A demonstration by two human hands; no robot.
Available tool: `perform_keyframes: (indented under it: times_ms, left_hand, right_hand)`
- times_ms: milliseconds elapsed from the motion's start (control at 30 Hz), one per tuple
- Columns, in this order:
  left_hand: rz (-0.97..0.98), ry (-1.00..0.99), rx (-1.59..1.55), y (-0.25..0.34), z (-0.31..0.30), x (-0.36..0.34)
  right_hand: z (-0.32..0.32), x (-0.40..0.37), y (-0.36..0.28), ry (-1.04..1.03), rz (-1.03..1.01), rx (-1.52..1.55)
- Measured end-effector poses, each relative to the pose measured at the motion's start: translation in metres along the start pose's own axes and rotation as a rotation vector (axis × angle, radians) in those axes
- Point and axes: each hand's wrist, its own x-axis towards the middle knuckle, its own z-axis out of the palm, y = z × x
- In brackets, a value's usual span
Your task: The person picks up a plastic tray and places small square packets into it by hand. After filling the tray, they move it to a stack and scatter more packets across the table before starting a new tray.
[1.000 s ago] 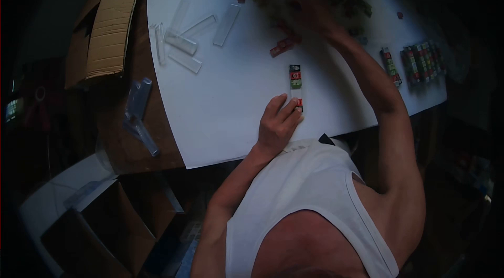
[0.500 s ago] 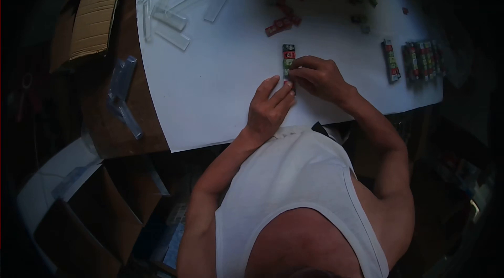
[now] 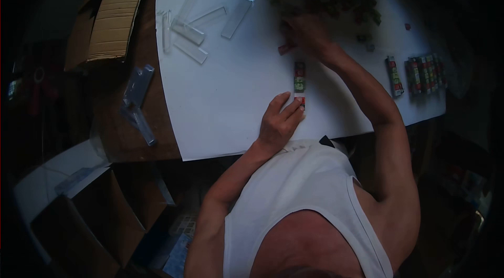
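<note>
A narrow case filled with small red and green pieces (image 3: 299, 79) lies upright in my view on the white table top. My left hand (image 3: 279, 123) rests at its near end, fingertips pressed on the red and white part, thumb off to the left side. Farther out, my right hand (image 3: 308, 35) reaches over a few loose red pieces (image 3: 285, 49) short of the big pile. Its fingers are dim and blurred there. The large heap of small red and green pieces (image 3: 336, 2) fills the far side in shadow.
Several clear plastic troughs (image 3: 188, 32) lie at the left of the white sheet, others (image 3: 139, 86) on the brown wood beside it. A cardboard box (image 3: 116, 12) stands at far left. Filled cases (image 3: 426, 74) are lined up at right, one (image 3: 394, 75) apart.
My right hand has left the filled case and moved away from me to the loose red pieces. My left hand stays at the case's near end. The whole view has shifted slightly.
</note>
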Motion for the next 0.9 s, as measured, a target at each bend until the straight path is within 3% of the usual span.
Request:
perform_keyframes:
  times_ms: [167, 233, 367, 433, 633, 767, 900]
  left_hand:
    - [0.000, 0.005, -0.014, 0.000, 0.000, 0.000]
    - [-0.001, 0.003, -0.016, -0.002, 0.002, 0.001]
    - [-0.011, 0.002, -0.006, 0.000, 0.003, -0.001]
    - [-0.018, 0.002, -0.014, -0.001, 0.002, -0.001]
    - [-0.018, 0.007, -0.018, -0.001, 0.002, 0.000]
    - [-0.015, -0.002, -0.017, 0.000, 0.002, 0.000]
    - [-0.010, 0.000, -0.023, -0.001, 0.002, -0.002]
  right_hand:
    - [-0.008, 0.012, 0.011, -0.124, -0.056, -0.178]
    - [-0.021, -0.001, 0.008, 0.093, -0.068, 0.180]
    - [-0.039, -0.053, -0.001, 0.083, -0.065, 0.343]
    - [-0.043, -0.086, -0.008, 0.067, 0.083, 0.371]
    - [-0.042, -0.150, -0.027, -0.005, 0.147, 0.071]
    - [-0.051, -0.147, -0.029, 0.046, 0.074, 0.121]
    - [-0.049, -0.143, -0.018, -0.030, -0.029, 0.106]
